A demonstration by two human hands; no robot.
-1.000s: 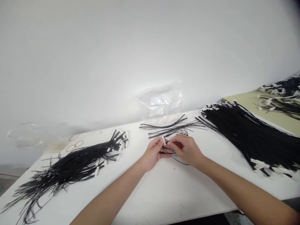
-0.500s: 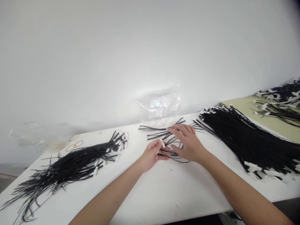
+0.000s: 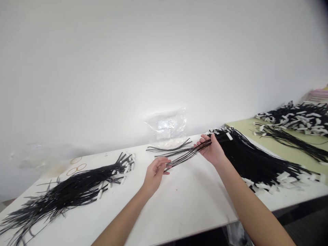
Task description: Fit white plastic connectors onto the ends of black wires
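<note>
A small bundle of thin black wires (image 3: 183, 156) stretches between my two hands above the white table. My left hand (image 3: 156, 171) pinches the wires near their left ends. Further right, my right hand (image 3: 212, 150) is closed around the same bundle, thumb on top. Past its thumb the wires lead to a white connector (image 3: 229, 136), which sticks out over a large pile of black wires (image 3: 246, 153) with white ends. Just behind the held bundle, a few loose black wires (image 3: 169, 149) lie on the table.
To the left lies a heap of black wires (image 3: 74, 184) with white connectors. Rubber bands (image 3: 77, 168) rest behind it. A clear plastic bag (image 3: 165, 126) leans against the wall. More wire bundles (image 3: 294, 118) lie on a yellow-green surface (image 3: 243, 129) at right.
My right hand has moved right and grips the wires, with the white connector now beyond it. My left hand no longer holds the connector end. The wires, earlier looped, are drawn out straighter.
</note>
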